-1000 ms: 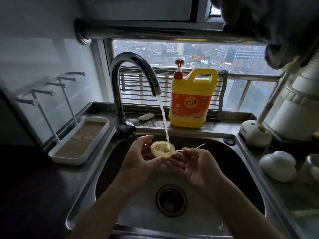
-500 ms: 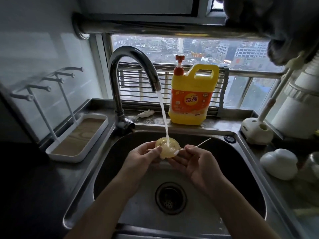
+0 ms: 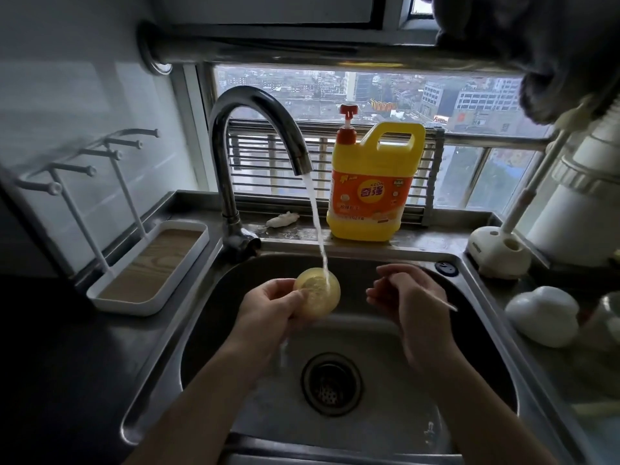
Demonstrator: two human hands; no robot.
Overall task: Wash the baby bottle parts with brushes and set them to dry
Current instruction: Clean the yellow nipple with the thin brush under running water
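- A white drying rack [image 3: 147, 263] stands left of the sink [image 3: 385, 251].
- The left hand [image 3: 268, 308] grips a round amber bottle part [image 3: 320, 297] over the basin, under the faucet [image 3: 255, 105] stream.
- A yellow detergent jug [image 3: 372, 182] sits on the ledge behind.
- The right hand [image 3: 407, 297], apart from the part, pinches a thin brush [image 3: 444, 303] with curled fingers.

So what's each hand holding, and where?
Left hand grips the yellowish bottle part by its left edge; right hand holds a thin white stick, one end protruding.
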